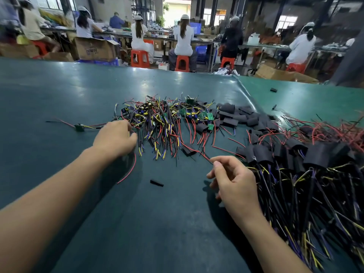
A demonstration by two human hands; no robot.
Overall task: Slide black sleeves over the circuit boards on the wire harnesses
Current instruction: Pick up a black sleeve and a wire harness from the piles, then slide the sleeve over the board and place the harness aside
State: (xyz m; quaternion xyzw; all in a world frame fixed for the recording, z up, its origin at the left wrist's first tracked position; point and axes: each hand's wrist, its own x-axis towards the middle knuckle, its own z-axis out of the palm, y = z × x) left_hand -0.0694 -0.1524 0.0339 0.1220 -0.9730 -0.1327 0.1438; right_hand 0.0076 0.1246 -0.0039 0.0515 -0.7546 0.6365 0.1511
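Fingers (216,164) of the right hand (234,186) pinch a red wire (199,152) on the bench (59,91); left hand (116,136) curls into the unsleeved harness pile (157,123) — tugging risks tangles. Loose black sleeves (238,115) lie beyond.

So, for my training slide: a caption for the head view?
Left hand reaches into unsleeved harnesses; right hand pinches a red wire.

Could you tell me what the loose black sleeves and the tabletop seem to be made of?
The black sleeves look like matte, soft tubing, perhaps heat-shrink: dull, flattened and creased. The tabletop looks like a smooth green rubber or vinyl mat with a sheen, since it reflects the lights.
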